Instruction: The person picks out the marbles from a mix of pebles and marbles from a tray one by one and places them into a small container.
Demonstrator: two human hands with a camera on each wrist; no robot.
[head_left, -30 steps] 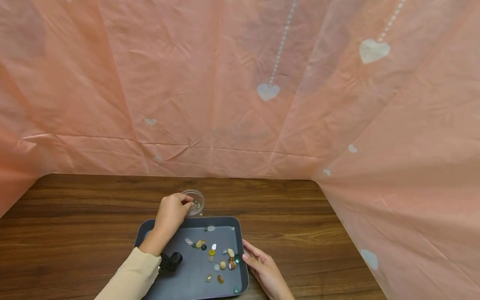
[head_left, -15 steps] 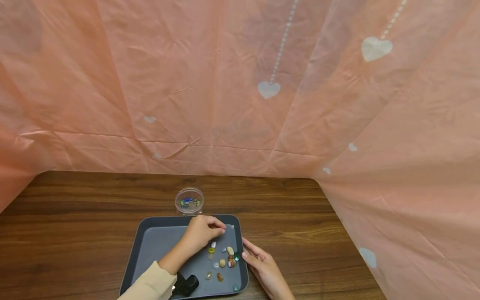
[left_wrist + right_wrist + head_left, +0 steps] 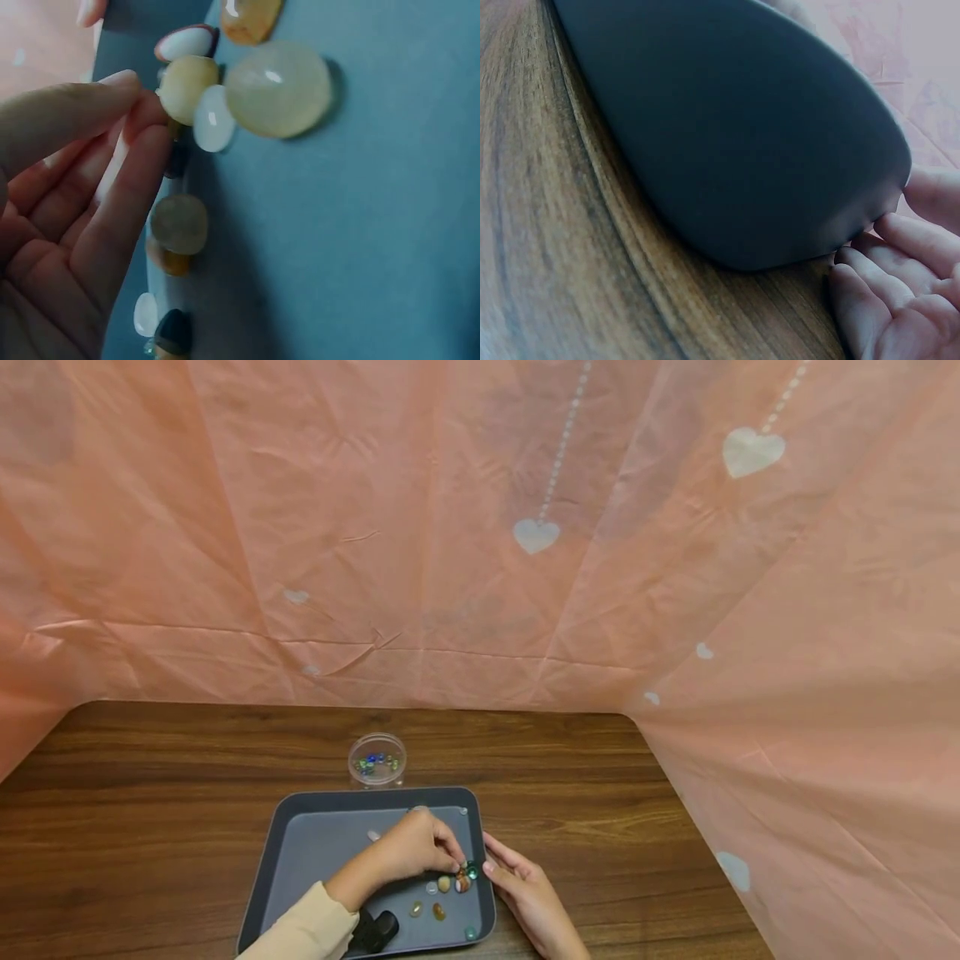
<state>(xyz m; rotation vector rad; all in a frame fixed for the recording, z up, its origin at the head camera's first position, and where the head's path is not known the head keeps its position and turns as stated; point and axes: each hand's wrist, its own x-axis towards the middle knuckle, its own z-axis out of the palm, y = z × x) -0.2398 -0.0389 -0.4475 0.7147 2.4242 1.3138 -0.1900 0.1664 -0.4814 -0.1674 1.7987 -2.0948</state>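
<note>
My left hand (image 3: pixel 420 843) reaches over the dark grey tray (image 3: pixel 288 843), its thumb and fingertips down among polished stones by the right wall. A green glass piece (image 3: pixel 472 871) and a brown banded stone (image 3: pixel 462 884) lie right at those fingertips. In the left wrist view the left thumb and fingertips come close together beside a pale yellow stone (image 3: pixel 187 90); I cannot tell whether anything is pinched between them. My right hand (image 3: pixel 528 893) holds the tray's right side, thumb at the rim and fingers against the outer wall (image 3: pixel 742 150).
Behind the tray stands a clear round dish (image 3: pixel 377 760) holding several small blue and green glass beads. More stones, such as an amber one (image 3: pixel 438 911), lie in the tray. A black device (image 3: pixel 375 931) is on the left wrist. A pink curtain (image 3: pixel 420 568) hangs around the wooden table (image 3: pixel 585 802).
My left hand has moved from the clear dish back over the tray, then right and nearer to the stones by the right wall. The right hand stays at the tray's side.
</note>
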